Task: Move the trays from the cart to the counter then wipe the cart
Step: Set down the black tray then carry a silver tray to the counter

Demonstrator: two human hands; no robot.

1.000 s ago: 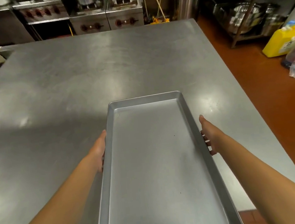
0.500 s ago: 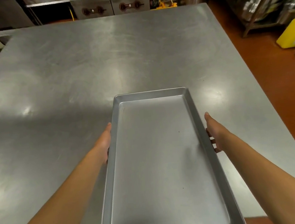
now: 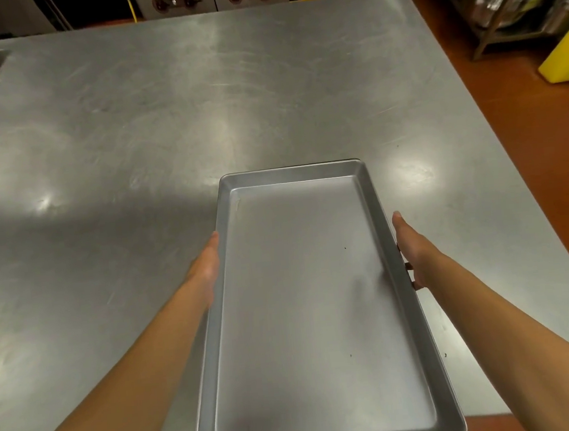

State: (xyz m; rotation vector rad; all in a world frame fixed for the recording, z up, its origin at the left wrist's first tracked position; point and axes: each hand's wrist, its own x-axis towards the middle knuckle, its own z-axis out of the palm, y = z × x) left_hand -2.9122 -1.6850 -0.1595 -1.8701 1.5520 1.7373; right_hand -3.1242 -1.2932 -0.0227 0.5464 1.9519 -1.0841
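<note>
So I've got the metal tray held by its long sides, left hand and right hand each curled under a rim, fingers wrapped underneath. It's over the worktop's near edge, sticking out past it.

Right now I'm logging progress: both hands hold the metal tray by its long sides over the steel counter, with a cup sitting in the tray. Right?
Not quite. The head view shows the metal tray empty, with no cup. The left hand and right hand do hold its long sides over the steel counter.
</note>
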